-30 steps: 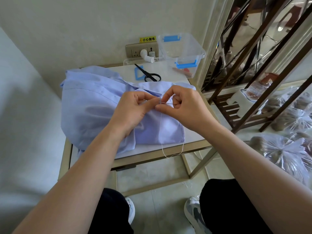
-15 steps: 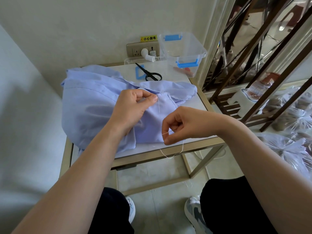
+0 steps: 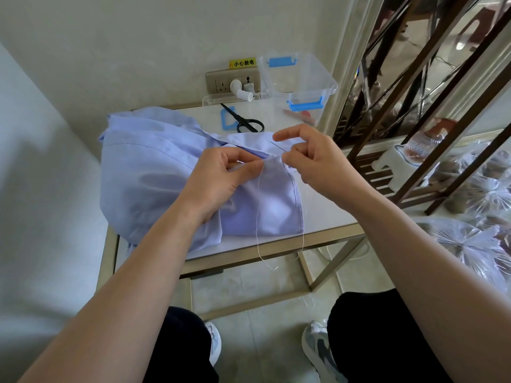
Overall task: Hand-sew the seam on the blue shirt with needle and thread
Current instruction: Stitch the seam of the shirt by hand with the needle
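Blue shirt (image 3: pixel 154 172) heaped over the left and middle of the table (image 3: pixel 325 217), seam edge turned toward the table's right side. Thread (image 3: pixel 257 217) trailing loose from the seam in two strands, down past the table's near edge.

Left hand (image 3: pixel 218 178) above the table's middle, thumb and forefinger clamped on a fold of the shirt at the seam, the same hold as a second ago. Right hand (image 3: pixel 315 161) back up beside it after swinging out toward the table's near edge half a second ago. Forefinger out straight, thumb and remaining fingers pinched together, probably on the needle, which is too thin to make out.

Judged from that: one stitch drawn through, next stitch about to start at the seam.

Further out, scissors (image 3: pixel 244 121) at the table's far side and a clear box (image 3: pixel 298 78) at its far right corner.
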`<state>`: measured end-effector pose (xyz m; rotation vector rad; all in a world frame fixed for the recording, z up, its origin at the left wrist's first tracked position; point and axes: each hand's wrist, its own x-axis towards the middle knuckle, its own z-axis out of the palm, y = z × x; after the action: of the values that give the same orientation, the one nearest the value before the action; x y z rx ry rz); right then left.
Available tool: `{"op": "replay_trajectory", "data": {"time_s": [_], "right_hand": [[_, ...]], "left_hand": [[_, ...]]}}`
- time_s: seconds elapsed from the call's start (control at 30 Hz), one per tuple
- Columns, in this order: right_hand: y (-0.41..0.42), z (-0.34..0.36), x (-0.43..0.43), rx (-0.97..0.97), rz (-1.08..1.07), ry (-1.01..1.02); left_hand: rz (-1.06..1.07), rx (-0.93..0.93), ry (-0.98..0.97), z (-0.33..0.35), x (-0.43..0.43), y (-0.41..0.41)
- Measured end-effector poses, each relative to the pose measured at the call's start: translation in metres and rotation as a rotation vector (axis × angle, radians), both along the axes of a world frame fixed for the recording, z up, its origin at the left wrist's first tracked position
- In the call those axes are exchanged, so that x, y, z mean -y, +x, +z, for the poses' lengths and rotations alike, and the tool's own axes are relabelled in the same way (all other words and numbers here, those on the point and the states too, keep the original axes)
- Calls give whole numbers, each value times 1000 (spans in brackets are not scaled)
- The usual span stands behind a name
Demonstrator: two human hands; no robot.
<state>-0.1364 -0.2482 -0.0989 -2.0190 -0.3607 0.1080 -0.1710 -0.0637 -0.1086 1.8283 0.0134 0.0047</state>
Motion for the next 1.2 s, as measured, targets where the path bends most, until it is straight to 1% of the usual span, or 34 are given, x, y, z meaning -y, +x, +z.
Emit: {"op": "replay_trajectory", "data": {"time_s": [0.13,0.3,0.47,0.67,0.8,1.03,1.13,1.2], "right_hand": [[0,-4,0,-34,149,-65],[4,-6,4,-57,117,-61],[3,-6,7,-74,136,-62],[4,-5,9,-88,150,-54],[5,-6,10,-86,152,-46],[4,-6,10,-59,151,-43],[3,-2,12,-43,133,7],[0,3,14,-18,157,30]], "left_hand": [[-47,11,46,-1,0,-1],[-48,36,89,-1,-4,-1],[-54,90,159,0,-6,-2],[-40,122,184,0,-6,-1],[-67,136,145,0,-7,0],[-75,101,61,-1,-5,0],[-63,73,25,-1,-6,0],[-64,58,12,0,-6,0]]}}
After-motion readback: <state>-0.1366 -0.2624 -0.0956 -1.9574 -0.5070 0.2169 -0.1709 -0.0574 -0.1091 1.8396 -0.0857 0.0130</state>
